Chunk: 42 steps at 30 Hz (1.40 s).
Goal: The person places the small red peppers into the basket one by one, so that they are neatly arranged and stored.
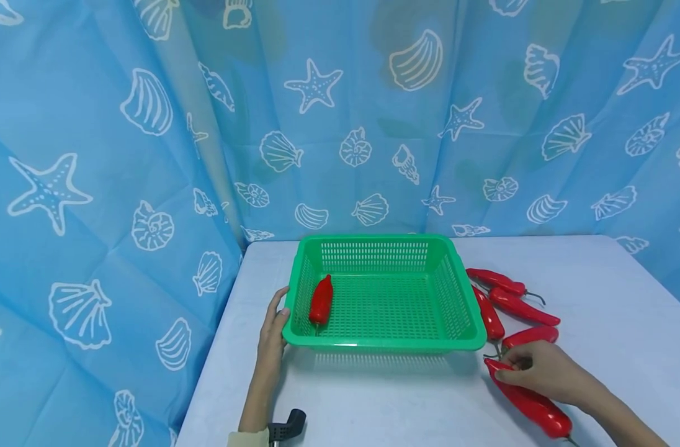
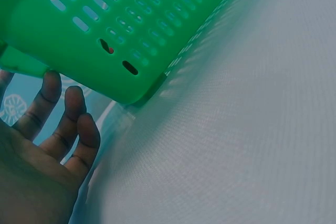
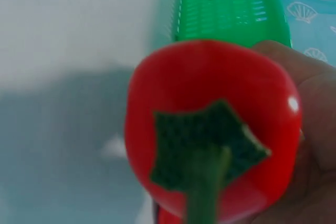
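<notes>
A green plastic basket (image 1: 384, 343) stands on the table with one red chili pepper (image 1: 321, 301) lying in its left side. My left hand (image 1: 273, 329) rests against the basket's left rim near the front corner. In the left wrist view its fingers (image 2: 74, 100) are extended and spread, some of them right by the rim's underside. My right hand (image 1: 546, 372) pinches a large red chili pepper (image 1: 532, 406) near its pointed end, to the right of the basket. The right wrist view shows this chili's green stem end (image 3: 205, 145) close up, hiding most of the fingers.
Several more red chili peppers lie right of the basket, among them a top one (image 1: 496, 280), a middle one (image 1: 524, 308) and one beside the right hand (image 1: 532, 335). A white cloth covers the table (image 1: 373, 397). Blue shell-print curtains (image 1: 340, 124) hang behind and left.
</notes>
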Each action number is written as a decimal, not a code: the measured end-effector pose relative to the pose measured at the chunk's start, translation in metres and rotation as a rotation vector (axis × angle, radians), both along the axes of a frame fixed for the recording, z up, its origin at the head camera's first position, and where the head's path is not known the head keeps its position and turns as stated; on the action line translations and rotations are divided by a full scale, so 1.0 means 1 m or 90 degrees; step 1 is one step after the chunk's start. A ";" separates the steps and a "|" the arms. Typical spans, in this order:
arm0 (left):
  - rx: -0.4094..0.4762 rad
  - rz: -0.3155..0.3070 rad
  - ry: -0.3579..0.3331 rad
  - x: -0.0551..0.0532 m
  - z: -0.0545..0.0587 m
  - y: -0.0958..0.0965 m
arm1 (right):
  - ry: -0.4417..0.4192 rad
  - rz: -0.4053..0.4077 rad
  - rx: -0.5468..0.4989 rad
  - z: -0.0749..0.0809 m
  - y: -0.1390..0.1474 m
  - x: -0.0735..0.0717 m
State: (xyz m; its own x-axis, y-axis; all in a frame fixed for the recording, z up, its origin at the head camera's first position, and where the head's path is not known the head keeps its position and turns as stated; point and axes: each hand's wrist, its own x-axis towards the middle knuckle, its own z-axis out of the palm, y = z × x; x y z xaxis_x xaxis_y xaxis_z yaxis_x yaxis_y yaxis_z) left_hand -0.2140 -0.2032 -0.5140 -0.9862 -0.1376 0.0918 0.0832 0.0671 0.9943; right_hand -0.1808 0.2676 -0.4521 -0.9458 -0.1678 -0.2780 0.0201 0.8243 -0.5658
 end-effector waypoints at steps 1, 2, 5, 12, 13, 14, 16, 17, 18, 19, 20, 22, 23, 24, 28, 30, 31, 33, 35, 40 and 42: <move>0.001 -0.001 0.000 0.000 0.000 0.000 | 0.005 -0.003 0.000 0.001 0.002 0.000; 0.001 -0.001 -0.001 0.000 0.000 0.001 | 0.011 -0.008 0.001 0.003 0.003 0.001; 0.001 0.000 -0.003 0.000 -0.001 0.001 | 0.033 -0.011 0.008 0.008 0.007 0.000; 0.000 0.010 0.005 0.000 -0.002 0.000 | 0.031 -0.063 -0.016 0.019 0.014 -0.004; -0.003 0.009 0.007 0.000 -0.001 0.000 | 0.034 -0.071 -0.021 0.021 0.014 -0.004; -0.002 0.009 0.009 0.000 -0.001 0.000 | 0.038 -0.079 -0.028 0.022 0.015 -0.004; -0.005 0.008 0.011 0.000 -0.001 0.000 | 0.046 -0.092 -0.043 0.025 0.016 -0.005; -0.004 0.007 0.010 0.000 -0.001 0.000 | 0.052 -0.096 -0.049 0.027 0.017 -0.005; -0.006 0.006 0.010 0.000 -0.001 -0.001 | 0.055 -0.102 -0.055 0.028 0.017 -0.005; -0.003 0.005 0.009 0.000 -0.001 -0.001 | 0.059 -0.106 -0.060 0.029 0.018 -0.005; 0.001 0.006 0.007 0.000 -0.002 0.000 | 0.062 -0.109 -0.065 0.031 0.018 -0.005; 0.005 0.005 0.005 0.000 -0.002 0.000 | 0.064 -0.115 -0.078 0.033 0.018 -0.006; 0.004 0.006 0.005 0.000 -0.002 0.000 | 0.064 -0.117 -0.083 0.034 0.018 -0.006; 0.003 0.007 0.004 0.001 -0.002 0.000 | 0.063 -0.120 -0.091 0.036 0.018 -0.006; -0.006 0.011 0.004 0.001 -0.001 0.001 | 0.053 -0.127 -0.119 0.041 0.017 -0.008; -0.009 0.013 0.001 0.001 -0.001 0.000 | 0.047 -0.130 -0.129 0.045 0.015 -0.011; -0.008 0.014 0.000 0.001 -0.001 0.000 | 0.044 -0.131 -0.134 0.047 0.014 -0.012; -0.007 0.014 -0.005 0.000 -0.001 0.000 | 0.039 -0.132 -0.147 0.051 0.013 -0.015; -0.005 0.013 -0.010 0.000 -0.002 0.000 | 0.038 -0.132 -0.161 0.055 0.011 -0.018; 0.000 0.014 -0.013 -0.001 -0.002 0.001 | 0.042 -0.130 -0.188 0.061 0.007 -0.023; 0.001 0.017 -0.014 -0.001 -0.001 0.002 | 0.042 -0.130 -0.194 0.063 0.006 -0.026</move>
